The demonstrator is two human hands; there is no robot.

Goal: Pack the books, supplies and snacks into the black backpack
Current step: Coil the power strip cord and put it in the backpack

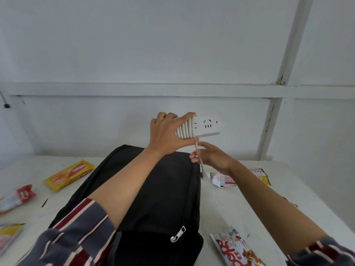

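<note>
Your black backpack [165, 198] lies flat on the table [221, 208]; left hand [165, 135] grips the power strip [207, 125], right hand [213, 156] pinches its cord tail [197, 149], likely finishing the wrap.

a: what is behind the table [221, 208]?
b: a white wall [134, 45]. it looks pale and a bit blue.
a: what is on the wall?
b: a long white bar [134, 89] goes across it. a white post [292, 41] goes up and crosses the bar on the right side.
a: and the table?
b: it is white too, with little dark marks. the light is soft.
</note>
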